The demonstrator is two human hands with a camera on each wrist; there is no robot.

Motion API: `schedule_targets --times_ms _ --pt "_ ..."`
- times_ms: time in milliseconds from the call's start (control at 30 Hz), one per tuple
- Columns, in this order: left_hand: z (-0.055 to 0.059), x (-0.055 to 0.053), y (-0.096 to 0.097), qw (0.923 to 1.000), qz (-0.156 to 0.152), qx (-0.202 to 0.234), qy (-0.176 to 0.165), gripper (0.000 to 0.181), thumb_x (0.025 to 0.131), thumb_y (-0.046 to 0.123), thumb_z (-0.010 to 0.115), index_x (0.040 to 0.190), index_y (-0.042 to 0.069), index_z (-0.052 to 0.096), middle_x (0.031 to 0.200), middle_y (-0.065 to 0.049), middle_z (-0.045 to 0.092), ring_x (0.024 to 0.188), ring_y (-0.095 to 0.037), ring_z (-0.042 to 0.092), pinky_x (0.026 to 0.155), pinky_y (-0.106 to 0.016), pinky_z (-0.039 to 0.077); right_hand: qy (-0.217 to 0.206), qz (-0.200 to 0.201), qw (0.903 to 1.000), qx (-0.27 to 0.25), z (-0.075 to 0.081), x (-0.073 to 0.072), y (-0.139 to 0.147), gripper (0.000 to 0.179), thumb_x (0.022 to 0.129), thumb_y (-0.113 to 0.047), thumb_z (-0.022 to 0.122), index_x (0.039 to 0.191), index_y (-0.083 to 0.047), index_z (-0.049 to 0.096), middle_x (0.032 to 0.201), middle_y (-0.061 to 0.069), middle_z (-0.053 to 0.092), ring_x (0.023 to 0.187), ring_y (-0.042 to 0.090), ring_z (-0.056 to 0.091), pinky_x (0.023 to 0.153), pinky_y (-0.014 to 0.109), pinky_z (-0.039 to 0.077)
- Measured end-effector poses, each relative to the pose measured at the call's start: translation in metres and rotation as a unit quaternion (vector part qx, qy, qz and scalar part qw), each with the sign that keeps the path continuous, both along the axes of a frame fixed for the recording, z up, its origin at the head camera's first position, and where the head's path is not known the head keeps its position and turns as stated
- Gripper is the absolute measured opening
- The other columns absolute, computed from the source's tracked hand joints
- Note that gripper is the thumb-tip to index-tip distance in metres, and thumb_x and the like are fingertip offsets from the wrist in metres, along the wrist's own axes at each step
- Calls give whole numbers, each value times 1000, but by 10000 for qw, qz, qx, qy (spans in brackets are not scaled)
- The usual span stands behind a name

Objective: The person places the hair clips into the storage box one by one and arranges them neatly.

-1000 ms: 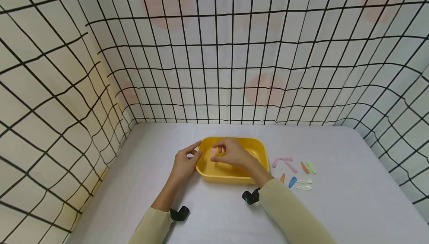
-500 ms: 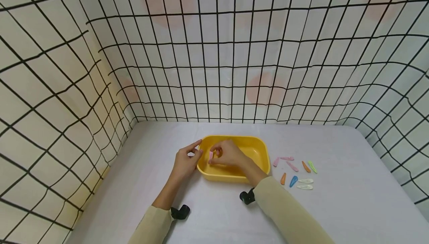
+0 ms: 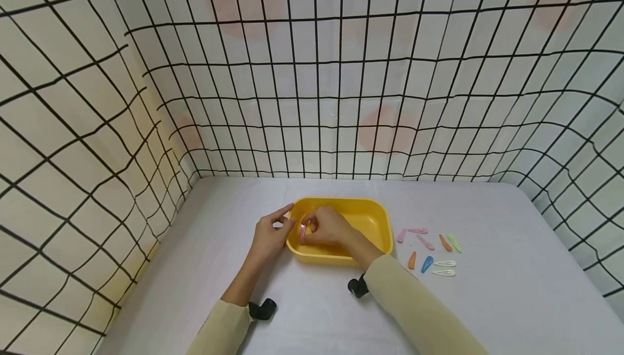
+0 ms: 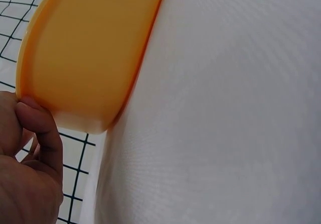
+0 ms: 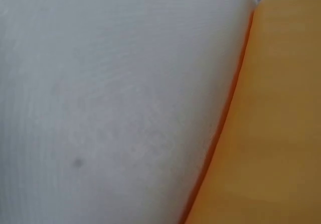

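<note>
A shallow yellow plastic tray stands on the white-covered table in the head view. My left hand grips its left rim; in the left wrist view thumb and fingers pinch the tray's corner. Inside the tray, near its left end, my right hand pinches a pink hair clip between thumb and forefinger. To the right of the tray lie loose snap hair clips: pink, orange, green, blue and white. The right wrist view shows only the tray's outer wall, not the right hand.
A black wire grid rises behind the table and along both sides. The white cloth covers the tabletop. A small dark camera is strapped at each wrist.
My right hand has moved slightly left and lower into the tray with the pink hair clip. My left hand stays on the rim, and the loose clips lie where they were.
</note>
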State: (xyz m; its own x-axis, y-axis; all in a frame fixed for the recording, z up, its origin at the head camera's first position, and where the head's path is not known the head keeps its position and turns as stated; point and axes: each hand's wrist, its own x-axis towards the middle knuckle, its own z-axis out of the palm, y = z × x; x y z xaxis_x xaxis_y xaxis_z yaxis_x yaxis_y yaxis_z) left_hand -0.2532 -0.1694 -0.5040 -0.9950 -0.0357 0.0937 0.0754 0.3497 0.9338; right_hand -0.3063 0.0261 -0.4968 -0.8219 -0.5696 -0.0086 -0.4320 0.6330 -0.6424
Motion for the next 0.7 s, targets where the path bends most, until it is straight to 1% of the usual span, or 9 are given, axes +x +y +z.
schedule_targets --times_ms 267,400,567,700 --pt "2 0 0 10000 -45 70 -21 42 98 23 67 140 26 66 91 -8 62 46 -14 54 44 -20 46 83 -125 9998 141 3 2 -2 39 75 -44 89 102 -18 78 67 -8 56 64 8 51 58 22 38" --pt "2 1 0 10000 1 30 -26 42 97 23 68 140 26 66 90 -8 62 46 -14 55 45 -20 47 78 -126 9996 258 2 3 -3 40 76 -44 88 106 -20 78 69 -8 56 64 8 51 57 22 37" --pt "0 2 0 10000 20 -16 -23 41 98 23 67 139 25 67 90 -8 62 47 -14 56 45 -20 47 -49 -163 9992 375 1 5 -3 47 75 -44 88 114 -20 76 72 -7 57 65 10 53 55 23 38" --pt "-1 1 -1 10000 -25 -77 33 41 98 23 66 140 24 66 90 -8 62 46 -12 54 45 -20 46 -45 -241 9990 371 3 5 -3 55 74 -47 89 120 -19 75 72 -7 59 66 10 54 57 23 40"
